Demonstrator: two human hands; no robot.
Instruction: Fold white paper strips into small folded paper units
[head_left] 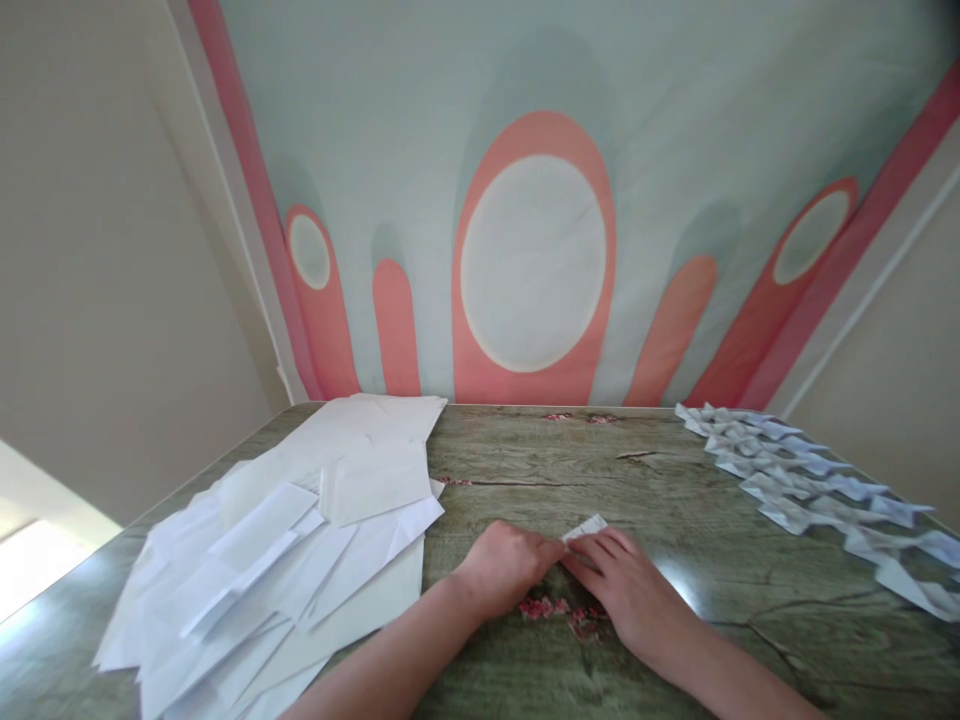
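A small folded piece of white paper (585, 527) lies on the wooden table between my hands, mostly covered by them. My left hand (506, 565) is closed, its fingertips pinching the paper's near left corner. From the right, my right hand (619, 590) presses on the same paper with bent fingers held together. The fingertips of both hands nearly meet at its edge. How the underside is folded cannot be seen.
A spread pile of white paper sheets (382, 480), some folded, covers the table's left side. Several folded white paper pieces (802, 490) stand in rows along the right edge. Behind the table (517, 450) rises a wall covering (420, 130) with pink shapes.
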